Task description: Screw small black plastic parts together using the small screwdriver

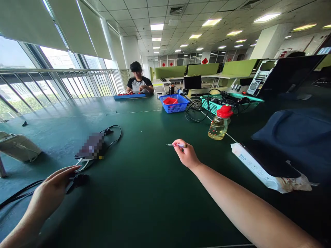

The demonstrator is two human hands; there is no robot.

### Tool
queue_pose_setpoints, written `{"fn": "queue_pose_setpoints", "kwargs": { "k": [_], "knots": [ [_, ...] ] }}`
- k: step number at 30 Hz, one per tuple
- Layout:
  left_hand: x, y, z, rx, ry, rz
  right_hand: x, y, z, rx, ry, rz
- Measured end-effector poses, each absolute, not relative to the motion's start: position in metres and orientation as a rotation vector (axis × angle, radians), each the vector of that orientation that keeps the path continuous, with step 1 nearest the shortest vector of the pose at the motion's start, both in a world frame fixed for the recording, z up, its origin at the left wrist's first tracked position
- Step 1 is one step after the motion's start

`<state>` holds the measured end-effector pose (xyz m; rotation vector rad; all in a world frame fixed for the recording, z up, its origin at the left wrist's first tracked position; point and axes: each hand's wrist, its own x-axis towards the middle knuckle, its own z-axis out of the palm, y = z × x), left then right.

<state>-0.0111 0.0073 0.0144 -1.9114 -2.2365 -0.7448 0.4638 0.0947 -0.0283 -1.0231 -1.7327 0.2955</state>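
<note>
My right hand hovers over the middle of the table, closed round a small screwdriver. The screwdriver's thin metal shaft points left and its brownish handle end shows at the right. At lower left, my left hand reaches out with its fingers stretched over a black plug. Its fingertips are at the white cables of a dark, blurred-out box; its thumb is hidden. A black cord loops from the box's far end.
On the dark green table stand a blue basket, a green basket of cables and a red-lidded bottle. A white box and dark blue bag lie right, a grey case left. Another person sits opposite.
</note>
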Motion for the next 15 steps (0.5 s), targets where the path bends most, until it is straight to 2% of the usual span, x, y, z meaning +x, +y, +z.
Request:
{"fn": "queue_pose_setpoints", "kwargs": {
  "k": [5,15],
  "knots": [
    [-0.038,0.025,0.0,-2.197,-2.036,-0.568,0.464,0.093,-0.027,-1.025,-1.735,0.306],
    [-0.061,0.026,-0.021,-2.277,-1.934,-0.438,0.464,0.094,-0.028,-1.024,-1.751,0.306]
  ]
}}
